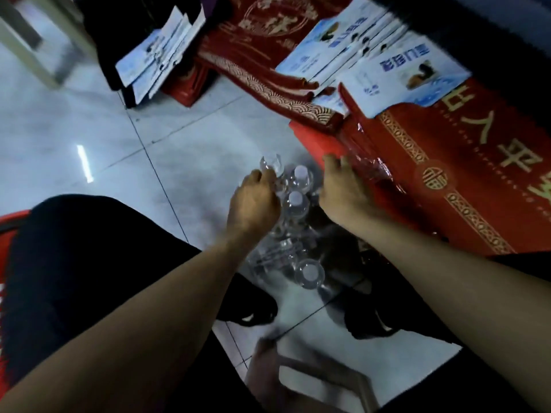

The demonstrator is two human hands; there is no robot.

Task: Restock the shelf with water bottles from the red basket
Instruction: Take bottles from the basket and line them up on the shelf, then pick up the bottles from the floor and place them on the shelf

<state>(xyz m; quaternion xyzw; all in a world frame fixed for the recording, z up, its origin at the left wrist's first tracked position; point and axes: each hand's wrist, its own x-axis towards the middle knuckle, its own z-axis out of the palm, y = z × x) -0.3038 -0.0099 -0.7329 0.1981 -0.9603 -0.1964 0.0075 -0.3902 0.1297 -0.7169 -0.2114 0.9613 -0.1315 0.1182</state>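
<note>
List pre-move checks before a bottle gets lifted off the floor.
1. Left hand grips the clear plastic at the bottles: ok.
2. Right hand free: ok, fingers loose beside the red mat.
3. Bottles upright, caps on: ok for the three seen.
4. Plastic fully off the bottles: cannot tell.
5. Shelf in view: not ok.
6. Red basket within reach: cannot tell.

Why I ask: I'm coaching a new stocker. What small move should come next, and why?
Probably tear the clear wrap open. The left hand grips it by the bottles, which stand bunched on the floor tiles, and the right hand rests open on plastic at the red mat's edge. Until freed, no bottle lifts out singly.
</note>
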